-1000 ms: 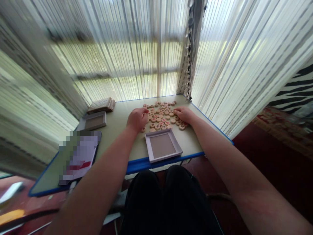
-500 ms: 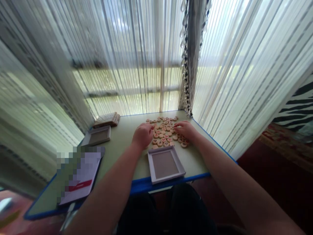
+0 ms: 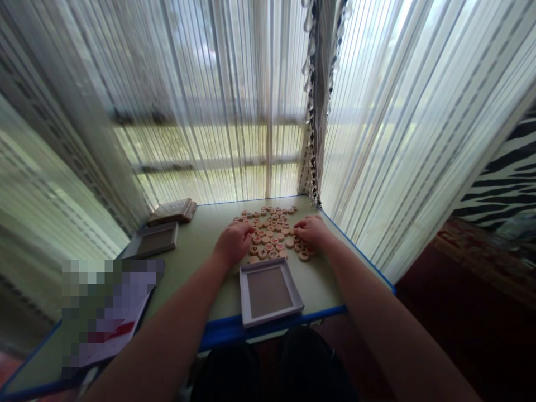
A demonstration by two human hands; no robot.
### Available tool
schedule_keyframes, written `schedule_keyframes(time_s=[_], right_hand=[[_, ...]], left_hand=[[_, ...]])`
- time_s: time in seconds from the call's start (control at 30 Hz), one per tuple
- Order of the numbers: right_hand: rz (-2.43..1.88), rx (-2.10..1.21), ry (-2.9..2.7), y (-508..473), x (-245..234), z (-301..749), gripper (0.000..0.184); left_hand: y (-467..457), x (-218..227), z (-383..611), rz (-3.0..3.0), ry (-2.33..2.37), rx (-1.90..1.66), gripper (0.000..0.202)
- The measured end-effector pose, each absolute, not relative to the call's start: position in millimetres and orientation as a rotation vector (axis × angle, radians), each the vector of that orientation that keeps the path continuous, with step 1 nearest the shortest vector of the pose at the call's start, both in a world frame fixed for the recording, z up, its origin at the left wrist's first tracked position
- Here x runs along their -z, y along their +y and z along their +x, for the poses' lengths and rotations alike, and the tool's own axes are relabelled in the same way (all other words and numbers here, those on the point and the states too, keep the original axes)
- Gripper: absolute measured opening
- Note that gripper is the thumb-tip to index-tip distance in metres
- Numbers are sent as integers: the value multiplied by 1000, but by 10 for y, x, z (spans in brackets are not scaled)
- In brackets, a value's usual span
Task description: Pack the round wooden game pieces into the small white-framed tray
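Note:
Round wooden Chinese chess pieces [image 3: 274, 241] with red and dark characters lie in a loose spread on the pale table; some show plain faces. At the left side of the spread is my left hand [image 3: 233, 243], fingers curled in at the pieces; what they hold, if anything, is hidden. My right hand [image 3: 315, 231] rests over the right side, fingers reaching out and the tips touching pieces. Some pieces are partly covered by this hand. Nearer to me, a shallow open white box [image 3: 271, 293] with a grey-brown inside sits at the table's front edge.
The table [image 3: 196, 279] has a blue edge. On its left side lie a second shallow box tray [image 3: 157, 240], a folded board-like stack [image 3: 173, 210] and a partly pixelated flat device or case [image 3: 121, 329]. Sheer curtains [image 3: 201, 111] hang behind and right of the table.
The view has shifted slightly, so the table sits lower and further left. Both hands stay among the pieces; the right fingers have drawn a little closer together.

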State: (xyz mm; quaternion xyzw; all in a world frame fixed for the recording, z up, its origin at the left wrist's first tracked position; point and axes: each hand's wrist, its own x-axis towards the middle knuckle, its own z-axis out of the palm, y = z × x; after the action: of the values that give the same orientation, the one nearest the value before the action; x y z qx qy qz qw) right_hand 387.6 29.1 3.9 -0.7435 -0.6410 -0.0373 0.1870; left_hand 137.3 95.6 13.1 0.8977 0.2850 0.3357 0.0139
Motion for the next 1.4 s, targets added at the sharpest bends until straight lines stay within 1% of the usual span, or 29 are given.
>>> schedule_keyframes(time_s=[0.13, 0.2, 0.33, 0.53, 0.7, 0.8, 0.9, 0.97, 1.07, 1.17, 1.27, 1.4], right_hand=[[-2100, 121, -1791, 306, -36, 3864, 38], [-2098, 136, -1784, 312, -39, 3849, 38], [-2095, 156, -1694, 312, -60, 3796, 34], [-1906, 28, -1586, 323, -67, 3768, 26], [-1898, 19, -1557, 333, -54, 3803, 19], [-1734, -156, -1495, 296, -94, 3736, 17], [-1420, -589, -1399, 225, -167, 3601, 16], [-1236, -873, -1354, 173, -208, 3506, 19], [-1073, -1116, -1347, 118, -231, 3402, 24], [-1024, -1198, -1398, 99, -222, 3354, 23], [-1030, -1183, -1465, 91, -215, 3335, 22], [-1048, -1181, -1488, 65, -236, 3323, 21]], left_hand=[[944, -143, 1353, 2791, 905, -1039, 24], [941, -145, 1349, 2791, 900, -1039, 24], [942, -148, 1350, 2791, 917, -1060, 23], [903, -168, 1359, 2803, 859, -1056, 22], [896, -176, 1362, 2792, 868, -1049, 22], [887, -184, 1373, 2787, 851, -1058, 21], [840, -206, 1392, 2664, 841, -1077, 21], [790, -222, 1409, 2490, 811, -1033, 23], [708, -231, 1445, 2243, 693, -853, 32], [644, -234, 1492, 2118, 597, -710, 37], [607, -255, 1526, 2015, 537, -680, 35], [605, -286, 1531, 1858, 568, -672, 33]])
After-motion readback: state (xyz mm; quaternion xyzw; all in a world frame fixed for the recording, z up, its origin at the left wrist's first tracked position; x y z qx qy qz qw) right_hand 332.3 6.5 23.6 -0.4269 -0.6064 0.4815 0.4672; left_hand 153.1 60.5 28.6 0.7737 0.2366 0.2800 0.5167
